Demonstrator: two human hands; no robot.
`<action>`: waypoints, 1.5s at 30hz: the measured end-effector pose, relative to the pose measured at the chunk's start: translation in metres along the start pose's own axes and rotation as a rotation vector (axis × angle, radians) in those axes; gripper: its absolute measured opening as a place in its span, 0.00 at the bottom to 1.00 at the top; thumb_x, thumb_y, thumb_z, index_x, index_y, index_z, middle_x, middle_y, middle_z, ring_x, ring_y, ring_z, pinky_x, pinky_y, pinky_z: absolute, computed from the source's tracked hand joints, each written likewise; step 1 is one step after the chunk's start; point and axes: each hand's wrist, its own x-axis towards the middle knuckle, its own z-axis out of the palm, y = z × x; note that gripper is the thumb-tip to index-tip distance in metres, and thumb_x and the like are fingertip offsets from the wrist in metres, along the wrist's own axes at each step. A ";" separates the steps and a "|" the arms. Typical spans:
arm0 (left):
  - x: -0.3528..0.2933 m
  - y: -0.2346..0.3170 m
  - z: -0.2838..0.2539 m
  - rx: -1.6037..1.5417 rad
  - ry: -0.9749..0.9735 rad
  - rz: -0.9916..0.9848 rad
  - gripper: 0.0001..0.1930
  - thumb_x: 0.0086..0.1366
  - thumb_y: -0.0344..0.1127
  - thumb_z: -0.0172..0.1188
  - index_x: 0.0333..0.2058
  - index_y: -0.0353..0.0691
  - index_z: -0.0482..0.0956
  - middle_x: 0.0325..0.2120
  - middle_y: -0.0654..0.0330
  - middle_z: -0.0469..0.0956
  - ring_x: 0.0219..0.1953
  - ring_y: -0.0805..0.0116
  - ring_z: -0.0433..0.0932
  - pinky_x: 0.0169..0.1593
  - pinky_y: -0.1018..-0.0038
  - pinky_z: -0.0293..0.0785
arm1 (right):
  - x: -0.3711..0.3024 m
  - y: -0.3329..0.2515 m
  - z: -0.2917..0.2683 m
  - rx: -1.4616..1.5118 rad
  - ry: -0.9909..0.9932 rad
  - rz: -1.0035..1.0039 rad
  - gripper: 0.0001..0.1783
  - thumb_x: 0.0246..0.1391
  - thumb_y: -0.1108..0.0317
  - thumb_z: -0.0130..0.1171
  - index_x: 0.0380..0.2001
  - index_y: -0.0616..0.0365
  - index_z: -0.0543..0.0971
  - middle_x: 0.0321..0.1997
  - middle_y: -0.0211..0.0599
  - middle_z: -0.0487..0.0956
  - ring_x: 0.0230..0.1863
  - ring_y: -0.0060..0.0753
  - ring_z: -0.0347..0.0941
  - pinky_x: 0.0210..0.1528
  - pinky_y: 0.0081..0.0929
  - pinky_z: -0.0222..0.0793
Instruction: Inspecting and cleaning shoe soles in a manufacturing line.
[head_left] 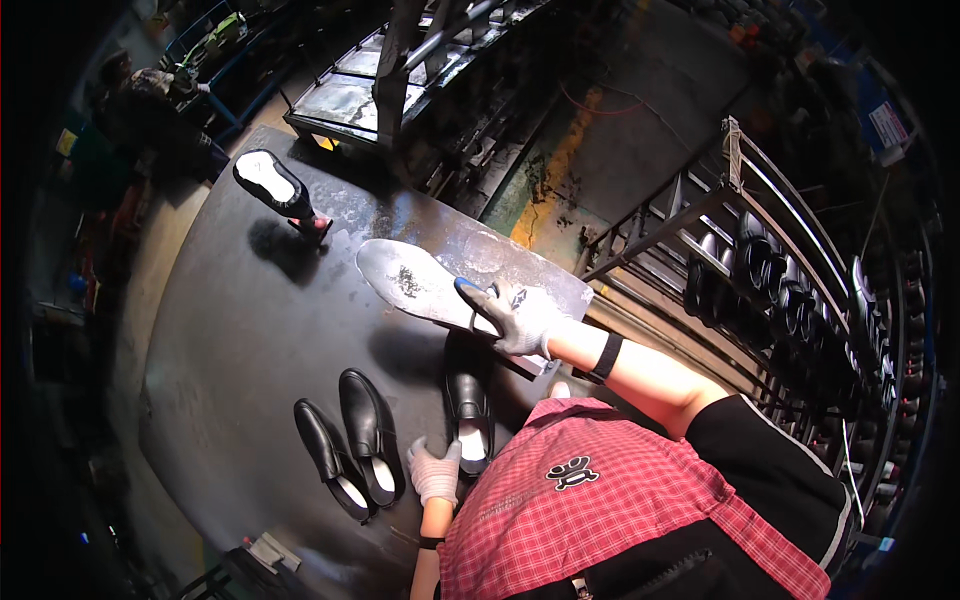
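My right hand (515, 318), in a white glove with a grey coated palm and a blue fingertip, grips the near end of a pale foot-shaped form (405, 280). A dark rough patch marks its top. Close to my lap, my left hand (434, 473), in a pale glove, reaches beside the heel of a black slip-on shoe (466, 390). Its thumb and forefinger are apart, and whether they touch the shoe I cannot tell. Left of that stand two more black slip-on shoes, one (368, 425) nearer my left hand and one (328, 450) farther left.
A grey metal worktable (240, 350) carries all of these. At its far left stands a smaller white-topped foot-shaped form (268, 178). A metal rack (735, 190) holding several dark shoes stands on the right. Beyond the table is a metal frame (345, 100); a person (145, 110) is at far left.
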 end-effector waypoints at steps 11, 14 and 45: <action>-0.045 -0.037 0.035 -1.283 -0.495 -0.607 0.24 0.59 0.25 0.53 0.56 0.36 0.64 0.42 0.47 0.74 0.43 0.50 0.77 0.45 0.51 0.82 | -0.051 0.005 0.006 -0.001 0.017 0.078 0.55 0.39 0.60 0.67 0.72 0.44 0.53 0.47 0.58 0.73 0.47 0.58 0.75 0.49 0.45 0.74; -0.057 -0.010 -0.002 -1.374 -0.262 -0.500 0.30 0.57 0.30 0.57 0.59 0.39 0.63 0.51 0.51 0.68 0.50 0.55 0.70 0.41 0.54 0.84 | -0.109 0.029 0.017 0.105 0.057 0.071 0.58 0.38 0.53 0.71 0.71 0.53 0.54 0.55 0.55 0.71 0.50 0.55 0.73 0.53 0.43 0.73; 0.094 0.134 -0.141 -0.332 0.467 0.222 0.35 0.51 0.48 0.74 0.50 0.32 0.71 0.44 0.49 0.76 0.44 0.57 0.77 0.45 0.62 0.76 | 0.037 -0.054 -0.066 -0.192 0.034 -0.193 0.16 0.55 0.58 0.56 0.41 0.58 0.73 0.26 0.47 0.81 0.28 0.50 0.81 0.30 0.43 0.76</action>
